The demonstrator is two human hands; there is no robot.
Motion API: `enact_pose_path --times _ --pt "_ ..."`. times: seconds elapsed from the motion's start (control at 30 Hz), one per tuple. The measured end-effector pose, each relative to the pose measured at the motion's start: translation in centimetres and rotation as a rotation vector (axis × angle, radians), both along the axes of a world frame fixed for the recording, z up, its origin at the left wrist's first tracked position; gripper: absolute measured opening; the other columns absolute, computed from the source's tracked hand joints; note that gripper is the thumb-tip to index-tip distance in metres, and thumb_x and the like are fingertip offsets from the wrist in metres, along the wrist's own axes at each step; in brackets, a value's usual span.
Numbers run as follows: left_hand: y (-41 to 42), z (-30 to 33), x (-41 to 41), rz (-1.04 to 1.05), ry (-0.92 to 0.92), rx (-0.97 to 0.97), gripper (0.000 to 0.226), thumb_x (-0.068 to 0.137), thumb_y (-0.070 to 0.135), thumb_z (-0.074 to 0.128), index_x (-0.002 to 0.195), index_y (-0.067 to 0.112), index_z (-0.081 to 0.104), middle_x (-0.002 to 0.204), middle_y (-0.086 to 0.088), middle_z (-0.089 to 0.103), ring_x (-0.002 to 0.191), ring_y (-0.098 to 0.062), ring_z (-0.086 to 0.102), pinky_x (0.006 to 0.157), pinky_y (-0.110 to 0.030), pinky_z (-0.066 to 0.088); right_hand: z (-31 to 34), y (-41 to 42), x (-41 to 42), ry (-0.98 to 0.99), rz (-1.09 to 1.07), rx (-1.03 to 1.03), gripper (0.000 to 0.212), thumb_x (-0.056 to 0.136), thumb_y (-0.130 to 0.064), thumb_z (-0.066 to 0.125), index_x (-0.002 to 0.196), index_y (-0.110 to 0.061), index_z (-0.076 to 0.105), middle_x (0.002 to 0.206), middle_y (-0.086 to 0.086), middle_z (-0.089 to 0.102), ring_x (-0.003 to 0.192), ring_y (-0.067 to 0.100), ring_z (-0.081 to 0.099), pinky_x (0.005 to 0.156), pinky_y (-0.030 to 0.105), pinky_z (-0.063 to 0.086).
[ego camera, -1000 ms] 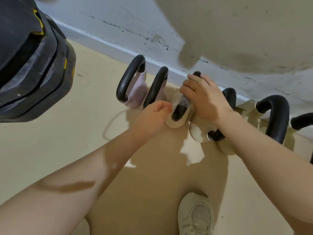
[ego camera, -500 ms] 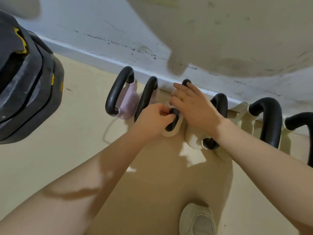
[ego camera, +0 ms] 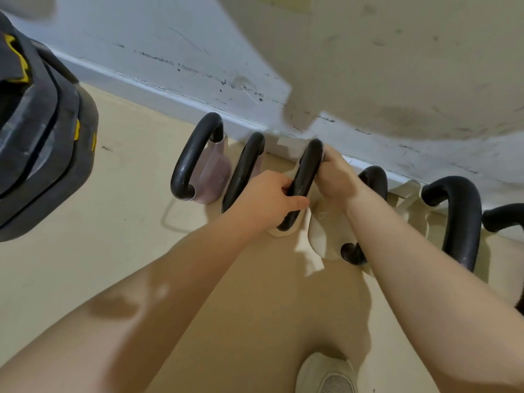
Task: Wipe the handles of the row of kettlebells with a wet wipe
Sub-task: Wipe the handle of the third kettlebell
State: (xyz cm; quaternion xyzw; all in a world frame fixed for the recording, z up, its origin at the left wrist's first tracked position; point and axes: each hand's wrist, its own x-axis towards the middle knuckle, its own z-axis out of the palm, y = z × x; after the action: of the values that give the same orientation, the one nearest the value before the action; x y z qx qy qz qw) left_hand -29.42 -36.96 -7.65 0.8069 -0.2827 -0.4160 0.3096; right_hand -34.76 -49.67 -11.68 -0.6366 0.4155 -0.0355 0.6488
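Note:
Several kettlebells with black handles stand in a row on the floor against the wall. The leftmost is pink (ego camera: 211, 177), with a second handle (ego camera: 243, 171) beside it. My left hand (ego camera: 269, 198) grips the lower part of the third kettlebell's handle (ego camera: 307, 171). My right hand (ego camera: 336, 177) is wrapped around that handle's upper right side, near its top. The wet wipe is mostly hidden under my right hand. A white scrap (ego camera: 285, 144) by the handle's top looks like its edge. My right forearm crosses the fourth kettlebell (ego camera: 326, 231), which is cream. Two more handles (ego camera: 460, 217) follow to the right.
A stack of black weight plates with yellow marks (ego camera: 45, 143) looms at the left. The scuffed white wall and baseboard (ego camera: 158, 86) run right behind the row. My pale shoe (ego camera: 326, 375) stands on the beige floor below the hands.
My right hand has slid from over the top of the third handle to its upper right side. My left hand has closed around the handle's lower part.

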Motion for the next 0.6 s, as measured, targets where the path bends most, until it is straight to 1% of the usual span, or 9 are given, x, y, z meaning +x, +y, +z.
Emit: enact_pose_path --times 0.07,0.13,0.2,0.23,0.3,0.4,0.47,0.53,0.6 --pt "0.2 -0.1 0.0 0.005 0.019 -0.019 0.027 0.083 0.03 0.064 0.092 0.005 0.066 0.075 -0.014 0.065 0.069 -0.02 0.059 0.069 -0.03 0.048 0.7 1.0 -0.6 -0.088 -0.238 0.214 0.025 0.094 -0.008 0.029 0.085 -0.012 0.053 0.076 0.004 0.051 0.071 0.017 0.05 0.071 0.032 0.045" --pt "0.3 -0.3 -0.1 0.015 0.022 -0.034 0.027 0.083 0.03 0.063 0.093 0.004 0.065 0.079 -0.016 0.067 0.071 -0.021 0.061 0.07 -0.029 0.049 2.1 1.6 -1.4 -0.269 -0.441 0.49 0.027 0.087 -0.001 0.03 0.07 -0.011 0.048 0.066 0.002 0.047 0.067 0.016 0.044 0.078 0.028 0.04" --pt "0.3 -0.4 -0.1 0.003 -0.005 -0.039 0.026 0.084 0.029 0.063 0.087 0.004 0.063 0.062 -0.007 0.058 0.059 -0.015 0.054 0.058 -0.016 0.042 3.5 2.2 -1.8 -0.406 -0.537 0.611 0.025 0.091 -0.01 0.036 0.07 -0.011 0.049 0.065 0.001 0.048 0.067 0.016 0.047 0.086 0.029 0.038" --pt "0.3 -0.4 -0.2 0.0 -0.02 -0.037 0.025 0.084 0.029 0.063 0.083 0.004 0.062 0.057 -0.001 0.05 0.053 -0.011 0.047 0.051 -0.011 0.036 4.1 2.8 -1.8 -0.367 -0.545 0.592 0.024 0.095 -0.019 0.038 0.08 -0.01 0.054 0.075 0.002 0.056 0.074 0.016 0.054 0.091 0.029 0.04" --pt "0.3 -0.4 -0.2 0.005 -0.03 -0.04 0.028 0.083 0.029 0.062 0.082 0.001 0.062 0.057 0.001 0.047 0.052 -0.01 0.043 0.049 -0.012 0.034 4.6 3.8 -1.1 -0.157 -0.541 0.482 0.031 0.098 -0.036 0.039 0.096 -0.01 0.056 0.094 0.005 0.061 0.084 0.016 0.059 0.092 0.032 0.044" --pt "0.4 -0.4 -0.2 0.002 -0.019 -0.046 0.03 0.084 0.03 0.062 0.093 0.002 0.065 0.072 -0.008 0.06 0.064 -0.016 0.054 0.059 -0.018 0.038 4.4 4.1 -0.1 0.016 -0.513 0.326 0.042 0.096 -0.046 0.038 0.097 -0.01 0.059 0.091 0.008 0.064 0.085 0.021 0.062 0.093 0.038 0.049" --pt "0.4 -0.3 -0.2 -0.008 -0.014 -0.054 0.028 0.085 0.03 0.061 0.094 0.004 0.065 0.076 -0.007 0.064 0.069 -0.016 0.058 0.061 -0.016 0.041 4.1 3.8 -0.1 0.101 -0.512 0.262 0.047 0.096 -0.047 0.035 0.101 -0.008 0.06 0.09 0.011 0.067 0.085 0.025 0.066 0.089 0.042 0.053" --pt "0.5 -0.4 -0.2 -0.025 -0.023 -0.053 0.023 0.086 0.03 0.06 0.089 0.008 0.062 0.067 0.002 0.058 0.061 -0.009 0.053 0.054 -0.01 0.038 3.8 4.0 -0.9 0.19 -0.451 0.191 0.041 0.098 -0.044 0.034 0.089 -0.012 0.059 0.081 0.008 0.065 0.078 0.022 0.066 0.077 0.035 0.055" --pt "0.5 -0.4 -0.2 -0.014 -0.011 -0.063 0.022 0.086 0.031 0.06 0.091 0.01 0.062 0.062 0.006 0.053 0.057 -0.005 0.049 0.051 -0.01 0.037 3.6 4.5 -1.5 0.198 -0.388 0.147 0.036 0.099 -0.038 0.035 0.076 -0.018 0.054 0.074 0.001 0.061 0.068 0.015 0.06 0.062 0.026 0.049"
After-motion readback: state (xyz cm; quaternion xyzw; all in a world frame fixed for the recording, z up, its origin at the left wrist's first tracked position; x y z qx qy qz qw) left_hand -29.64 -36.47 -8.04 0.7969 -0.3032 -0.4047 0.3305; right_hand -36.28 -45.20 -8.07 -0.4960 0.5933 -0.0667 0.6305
